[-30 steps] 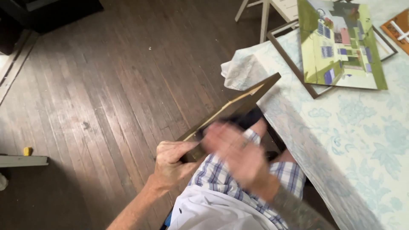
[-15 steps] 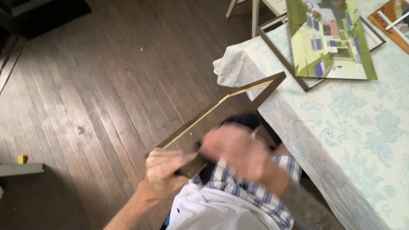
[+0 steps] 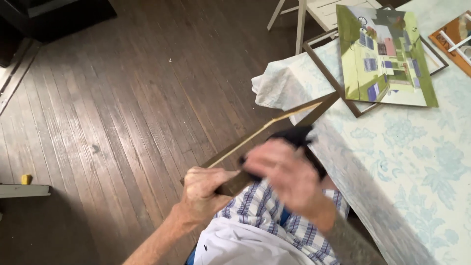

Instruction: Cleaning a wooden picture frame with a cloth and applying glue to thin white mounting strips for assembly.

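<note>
Dark brown frame [image 3: 274, 142] with a pale gold inner edge; black cloth [image 3: 294, 136]. Plaid shirt [image 3: 274, 216] in blue, white and red; white fabric [image 3: 235, 245] below. Counter cloth [image 3: 407, 162] pale white with light blue floral print. Painting [image 3: 382, 56] in yellow-green, purple-blue and pink, near the far edge. Floor [image 3: 122, 108] dark brown planks. Small yellow block [image 3: 26, 179].

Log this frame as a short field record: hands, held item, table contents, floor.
left hand: grips the lower end of a dark wooden frame
right hand: blurred, over a dark cloth against the frame
table: pale floral cloth; painting lying on another frame
floor: dark wooden boards
</note>
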